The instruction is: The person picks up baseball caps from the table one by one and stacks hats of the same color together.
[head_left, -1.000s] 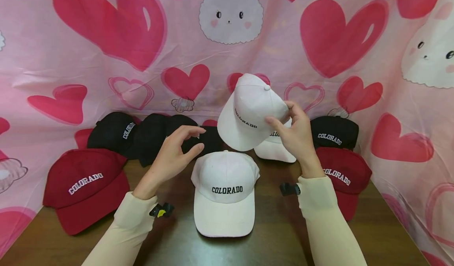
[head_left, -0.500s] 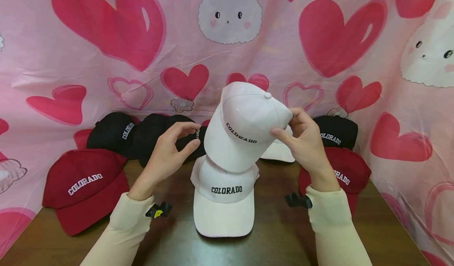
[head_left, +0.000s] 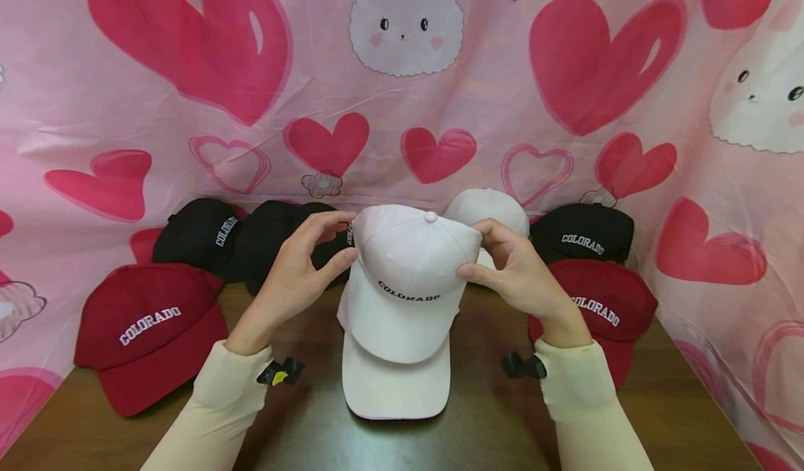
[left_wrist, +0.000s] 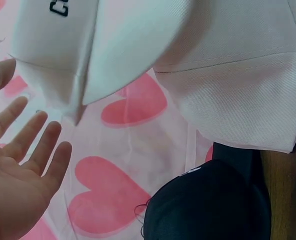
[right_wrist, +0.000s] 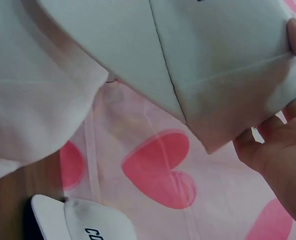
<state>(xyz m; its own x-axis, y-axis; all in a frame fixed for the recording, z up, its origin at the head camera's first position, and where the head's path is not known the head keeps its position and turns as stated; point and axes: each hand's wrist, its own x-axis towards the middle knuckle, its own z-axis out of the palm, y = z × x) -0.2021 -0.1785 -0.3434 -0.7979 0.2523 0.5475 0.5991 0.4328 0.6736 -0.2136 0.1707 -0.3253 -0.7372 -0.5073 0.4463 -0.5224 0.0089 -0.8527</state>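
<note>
A white baseball cap [head_left: 408,255] with black COLORADO lettering is held tilted, brim down, over a second white cap [head_left: 397,391] on the wooden table. My right hand [head_left: 524,279] pinches the upper cap's right side between thumb and fingers. On the opposite side, my left hand [head_left: 295,279] has its fingertips right at the cap's edge. The left wrist view shows that hand's fingers [left_wrist: 42,145] spread, with the thumb at the cap's side. In the right wrist view, the right fingers [right_wrist: 250,147] lie along the held cap's lower edge [right_wrist: 228,110].
A third white cap [head_left: 493,209] stands behind. Black caps [head_left: 197,237] line the back left, and one black cap [head_left: 584,234] sits back right. Red caps [head_left: 151,324] flank both sides, the right one [head_left: 606,303] partly behind my forearm. A pink heart-patterned cloth [head_left: 251,157] hangs behind the table [head_left: 490,415].
My right hand has brought the white cap left and down over the cap on the table, turning it brim forward. My left hand has stayed nearly in place, and the cap now reaches its fingertips.
</note>
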